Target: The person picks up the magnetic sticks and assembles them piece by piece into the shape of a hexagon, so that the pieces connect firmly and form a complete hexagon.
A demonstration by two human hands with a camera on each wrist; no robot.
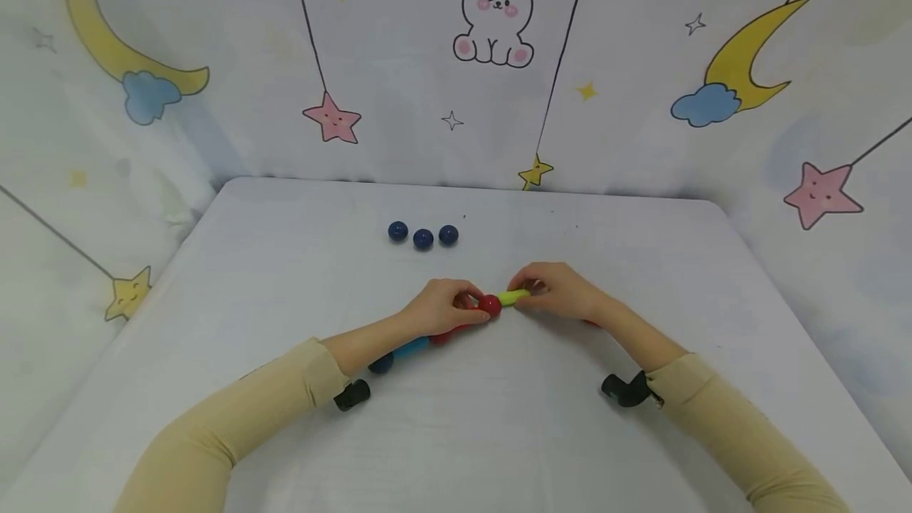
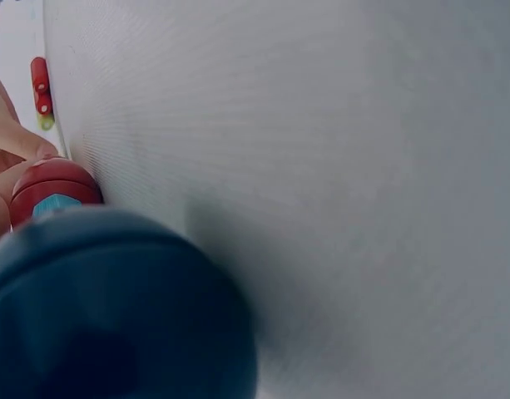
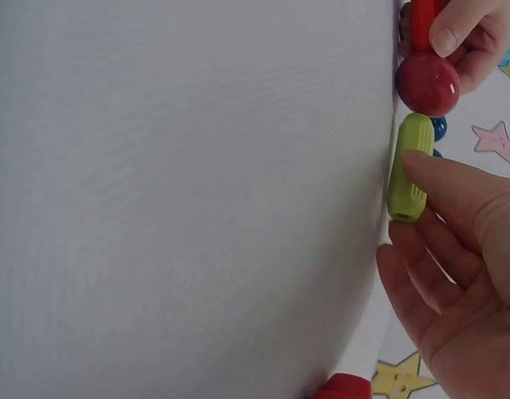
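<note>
My left hand (image 1: 440, 305) grips a red rod (image 3: 423, 25) just behind a red ball (image 1: 489, 305). Between thumb and fingers my right hand (image 1: 559, 290) pinches a yellow-green ribbed rod (image 3: 410, 170). One end of that rod meets the red ball; whether it is joined cannot be told. Back from the left hand, a line of pieces runs toward the left forearm: a second red ball (image 1: 440, 336), a light blue rod (image 1: 411, 347) and a dark blue ball (image 1: 381, 362). That dark blue ball looms large in the left wrist view.
Three loose dark blue balls (image 1: 423, 239) lie toward the back of the white table (image 1: 499, 418). A red piece (image 1: 593, 323) shows partly from behind the right forearm. In the left wrist view, red rods (image 2: 40, 79) lie farther off. A printed cloth (image 1: 427, 62) stands behind the table.
</note>
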